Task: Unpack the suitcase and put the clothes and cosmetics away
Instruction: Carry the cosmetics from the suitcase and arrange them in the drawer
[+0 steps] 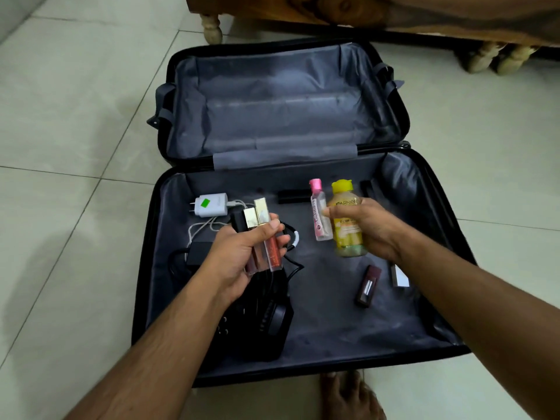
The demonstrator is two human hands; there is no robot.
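Note:
An open black suitcase (303, 338) with grey lining lies on the tiled floor. My left hand (242, 262) grips a bunch of lip gloss tubes (263, 237) with gold caps, plus a dark tube, over the near half. My right hand (369, 228) holds a yellow-capped Garnier bottle (347, 219) and a small pink-capped clear bottle (319, 213) together. On the lining lie a maroon lipstick (368, 286) and a white-tipped tube (400, 277), partly hidden by my right arm. The far half holds nothing.
A white charger (210, 205) with cable, a black adapter (198, 253) and black headphones (266, 319) lie in the left of the near half. A black stick (294, 196) lies near the hinge. A wooden bed with turned legs (212, 25) stands behind. A bare foot (348, 395) is at the near edge.

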